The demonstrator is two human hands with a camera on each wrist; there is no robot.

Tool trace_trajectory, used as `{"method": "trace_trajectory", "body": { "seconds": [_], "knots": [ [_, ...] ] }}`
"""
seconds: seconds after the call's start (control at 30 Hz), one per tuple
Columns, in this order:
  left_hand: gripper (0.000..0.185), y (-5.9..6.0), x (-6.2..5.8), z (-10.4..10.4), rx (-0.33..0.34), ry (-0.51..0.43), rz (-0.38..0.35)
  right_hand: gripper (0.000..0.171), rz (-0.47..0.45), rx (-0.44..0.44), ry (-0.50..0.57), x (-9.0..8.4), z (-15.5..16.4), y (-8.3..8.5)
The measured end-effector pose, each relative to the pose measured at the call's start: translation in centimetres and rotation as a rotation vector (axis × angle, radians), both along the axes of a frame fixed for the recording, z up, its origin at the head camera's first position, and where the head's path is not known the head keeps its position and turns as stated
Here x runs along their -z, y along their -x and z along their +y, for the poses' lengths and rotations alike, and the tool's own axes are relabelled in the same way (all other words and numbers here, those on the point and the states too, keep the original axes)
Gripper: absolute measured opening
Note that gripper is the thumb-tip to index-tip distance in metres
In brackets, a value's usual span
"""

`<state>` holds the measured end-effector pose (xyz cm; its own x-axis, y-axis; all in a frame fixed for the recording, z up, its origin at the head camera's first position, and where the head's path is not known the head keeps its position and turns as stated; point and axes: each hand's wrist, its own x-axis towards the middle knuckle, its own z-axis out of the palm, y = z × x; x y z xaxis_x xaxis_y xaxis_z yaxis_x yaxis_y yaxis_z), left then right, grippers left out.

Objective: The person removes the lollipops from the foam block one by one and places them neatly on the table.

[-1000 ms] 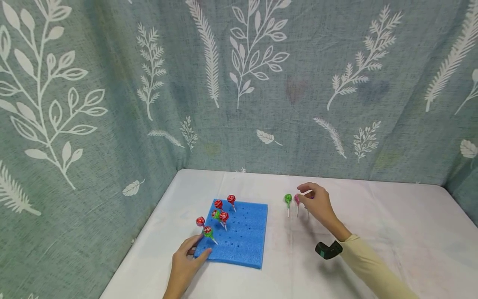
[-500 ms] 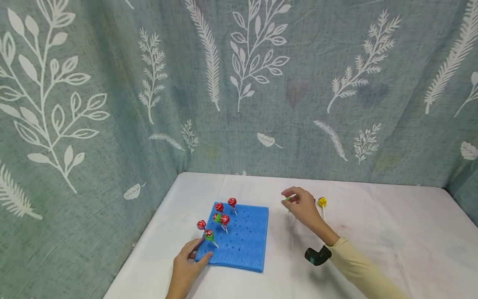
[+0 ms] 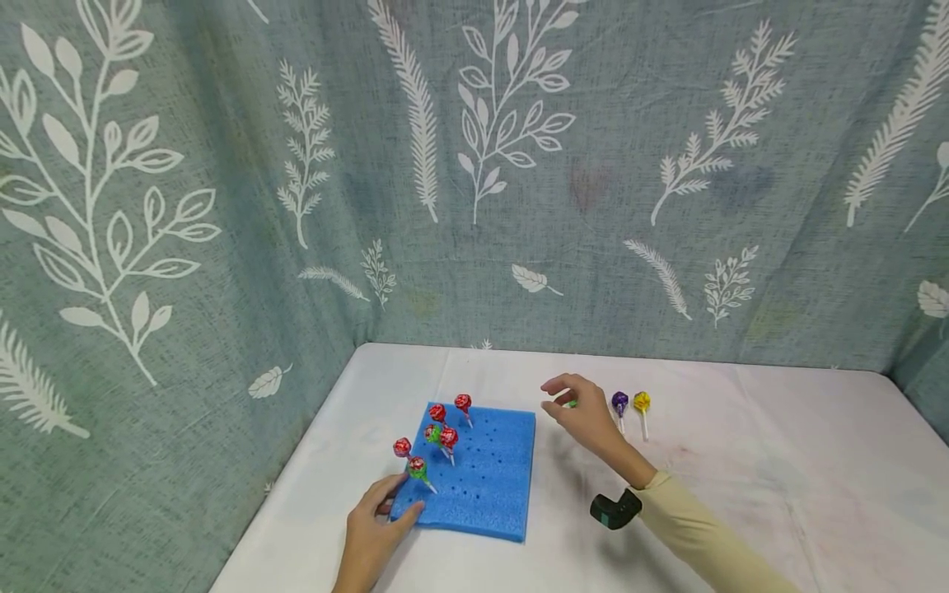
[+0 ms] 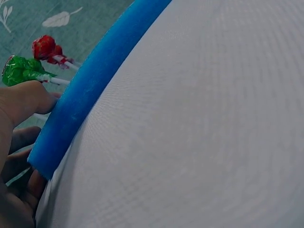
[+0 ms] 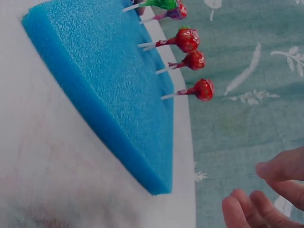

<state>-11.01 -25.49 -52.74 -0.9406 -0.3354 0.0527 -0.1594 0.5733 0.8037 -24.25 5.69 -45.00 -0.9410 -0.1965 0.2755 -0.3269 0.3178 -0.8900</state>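
The right hand [image 3: 586, 412] pinches a small green wrapped lollipop [image 3: 572, 403], mostly hidden by its fingers, at 3 o'clock of the square blue foam board [image 3: 489, 478]. The left hand [image 3: 374, 527] presses the board's near corner, thumb on top. It seems the carrying step; next the stick needs aiming into a free hole.
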Motion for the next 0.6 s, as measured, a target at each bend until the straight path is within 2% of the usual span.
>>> {"method": "trace_trajectory", "body": {
  "seconds": [0.2,0.47,0.6],
  "knots": [
    [0.056,0.0,0.0,0.0,-0.013,-0.008,-0.016,0.019,0.026,-0.006,-0.003,-0.2,-0.5,0.0],
    [0.055,0.0,-0.1,0.3,-0.028,-0.01,-0.002,0.018,0.047,-0.024,0.034,-0.4,-1.4,0.3],
    [0.055,-0.2,-0.3,0.4,-0.033,-0.003,-0.013,0.019,0.014,-0.023,0.034,-0.7,-2.0,0.2]
  ]
}}
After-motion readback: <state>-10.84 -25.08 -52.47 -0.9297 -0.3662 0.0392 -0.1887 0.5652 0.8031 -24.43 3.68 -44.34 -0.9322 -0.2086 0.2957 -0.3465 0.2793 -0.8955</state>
